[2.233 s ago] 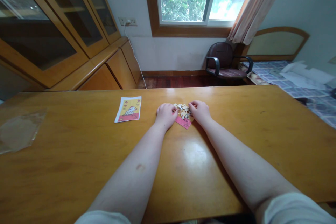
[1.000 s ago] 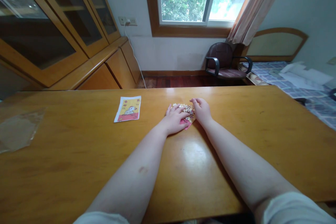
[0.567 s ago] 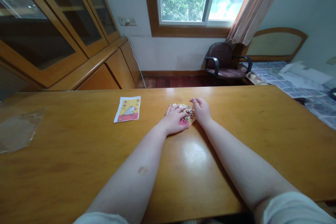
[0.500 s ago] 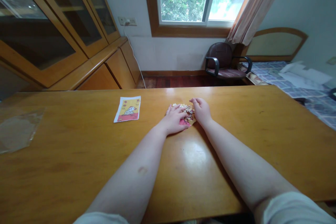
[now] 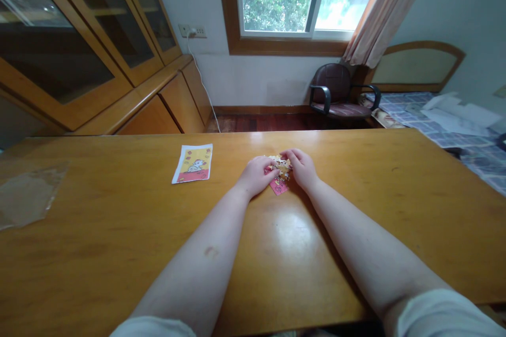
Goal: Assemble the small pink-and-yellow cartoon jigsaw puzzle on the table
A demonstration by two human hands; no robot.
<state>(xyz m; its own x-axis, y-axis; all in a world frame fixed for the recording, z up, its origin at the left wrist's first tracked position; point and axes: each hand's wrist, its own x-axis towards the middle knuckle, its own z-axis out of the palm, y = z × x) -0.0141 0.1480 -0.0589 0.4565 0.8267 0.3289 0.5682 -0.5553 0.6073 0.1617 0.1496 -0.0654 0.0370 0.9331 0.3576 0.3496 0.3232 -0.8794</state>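
A small heap of jigsaw puzzle pieces (image 5: pixel 283 167) lies on the table between my two hands. Most pieces show pale backs; a pink printed patch (image 5: pixel 279 188) shows at the near side. My left hand (image 5: pixel 259 172) wraps the heap's left side, fingers curled on the pieces and thumb reaching across them. On the opposite side my right hand (image 5: pixel 301 165) is cupped inward, its bent fingertips on the far right pieces. The fingers partly hide what each hand grips. Left of the hands lies a picture card (image 5: pixel 193 164) showing a white cartoon animal on yellow and pink.
A clear plastic bag (image 5: pixel 29 195) lies flat at the left of the wooden table (image 5: pixel 118 242). Beyond the table's far edge stand a glass-door cabinet (image 5: pixel 83 31), an armchair (image 5: pixel 334 89) under the window, and a bed (image 5: pixel 430 110) at the right.
My left hand was spread flat over the heap; its fingers have now drawn in around the left side. The pieces have shifted and bunched closer. My right hand's fingertips moved slightly left.
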